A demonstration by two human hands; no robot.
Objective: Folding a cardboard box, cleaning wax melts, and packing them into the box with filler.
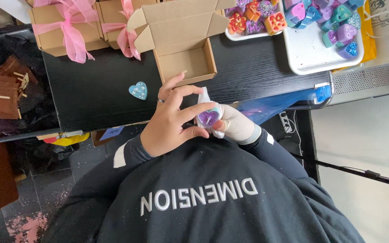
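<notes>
Head view showed the purple heart piece point(210, 118) pinched between both hands, left hand point(169, 121) fingertips clamped on top, right hand point(236, 125) cupping it from behind.

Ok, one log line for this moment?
left hand: pinching purple heart | right hand: gloved, holding it in white wrap | open cardboard box, blue heart: on black table

One view only — a camera worn on the head, looking steeply down past the person's chest onto the near edge of a black table point(91, 90). It sits close, so the dark sweatshirt point(212, 202) fills the lower frame, upside down to the viewer — the table's far side runs along the top.
</notes>
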